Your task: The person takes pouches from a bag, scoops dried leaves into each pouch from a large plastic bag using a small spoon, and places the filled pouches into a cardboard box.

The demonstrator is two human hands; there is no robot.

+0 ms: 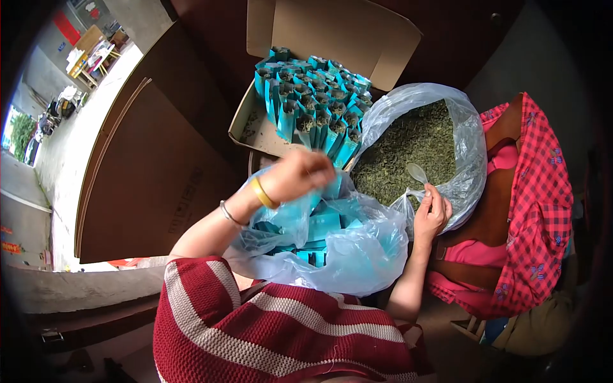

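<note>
My right hand [433, 212] pinches the handle of a clear plastic spoon [417, 172], its bowl above the dried green leaves [408, 143]. These leaves fill a large translucent plastic bag [469, 121] with its mouth spread wide. Smeared by motion, my left hand [301, 177] is over a second plastic bag [361, 255] on my lap; its fingers look curled, and whether they hold anything does not show. Inside that lap bag lie flat teal packets [325, 225]. Beyond the left hand, many teal packets [305, 121] stand upright and open-topped in a cardboard box, with leaves in them.
The cardboard box [252, 143] has a raised flap [338, 35] and loose leaf bits in its left corner. Folded brown cardboard [140, 172] leans at the left. A wooden chair [472, 226] draped with red checked cloth [543, 210] stands at the right.
</note>
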